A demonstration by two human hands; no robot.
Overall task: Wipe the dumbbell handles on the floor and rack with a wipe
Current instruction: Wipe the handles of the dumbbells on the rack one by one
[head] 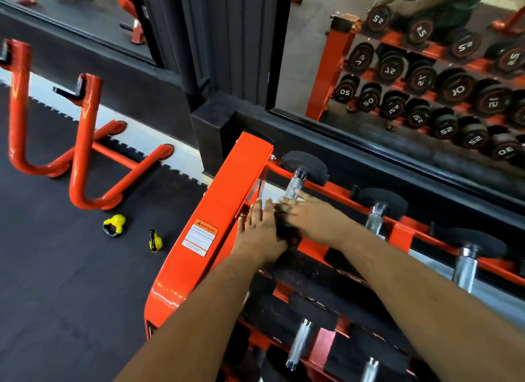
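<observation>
The orange rack (227, 199) fills the lower right of the head view. The leftmost dumbbell on its top tier shows a knurled steel handle (294, 187) and a black far head (305, 165). My left hand (260, 231) rests with straight fingers on that dumbbell's near head, beside the rack's end post. My right hand (312, 219) is at the handle's near end, fingers blurred and curled, with a bit of white wipe (269, 205) showing beside them. Most of the wipe is hidden.
More dumbbells lie to the right on the top tier (376, 217) (466, 268) and on the lower tier (299, 342). Two yellow kettlebells (115, 224) (155, 241) sit on the black floor mat at left. An orange tube stand (85, 143) is behind them. A wall mirror (426, 69) reflects the rack.
</observation>
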